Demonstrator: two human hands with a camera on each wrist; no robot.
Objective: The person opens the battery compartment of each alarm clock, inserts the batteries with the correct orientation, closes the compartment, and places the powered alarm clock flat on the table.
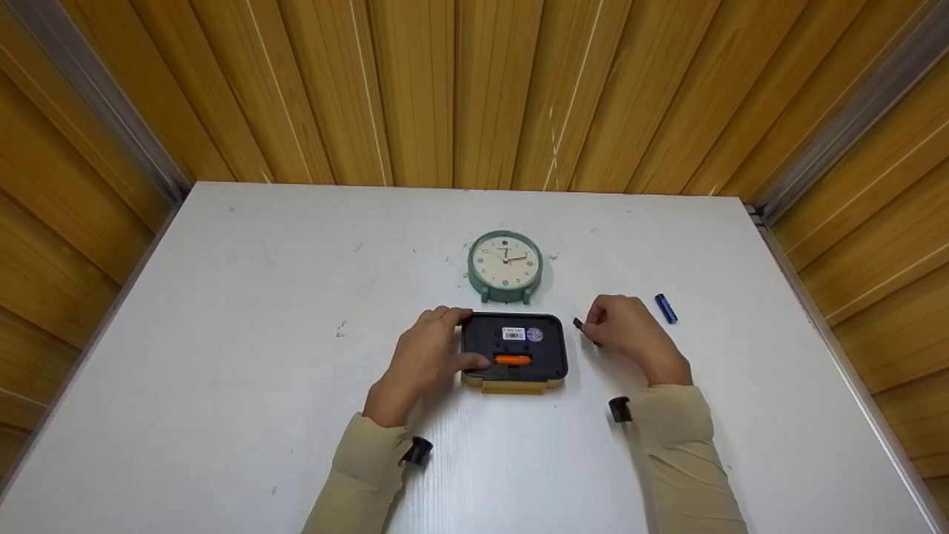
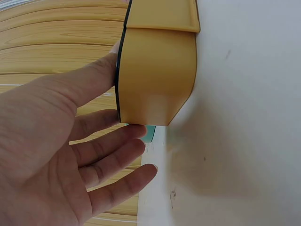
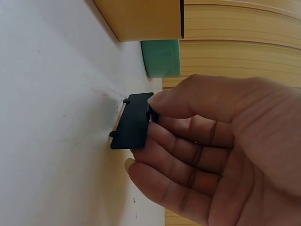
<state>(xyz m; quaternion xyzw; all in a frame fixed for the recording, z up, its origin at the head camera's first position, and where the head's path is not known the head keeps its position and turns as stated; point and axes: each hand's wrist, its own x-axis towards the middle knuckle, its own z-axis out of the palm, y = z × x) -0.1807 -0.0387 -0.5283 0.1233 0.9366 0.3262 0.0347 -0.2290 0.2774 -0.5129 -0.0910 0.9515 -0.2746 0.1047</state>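
A yellow-cased device with a black back [image 1: 547, 362], perhaps a clock, lies back side up on the table. An orange battery [image 1: 513, 360] sits in its uncovered battery slot. My left hand [image 1: 422, 356] holds the device by its left end, thumb on the black back near the slot, fingers at the side of the yellow case [image 2: 157, 75]. To the right of it, my right hand [image 1: 634, 330] pinches a small black battery cover [image 3: 131, 121] between thumb and fingers, close over the table. Two little tabs show along one edge of the cover.
A round green alarm clock [image 1: 506, 259] lies face up just beyond the device. A blue battery [image 1: 666, 308] lies to the right of my right hand. Yellow wood-look panels [image 1: 415, 96] stand behind the white table [image 1: 222, 356] and at both sides.
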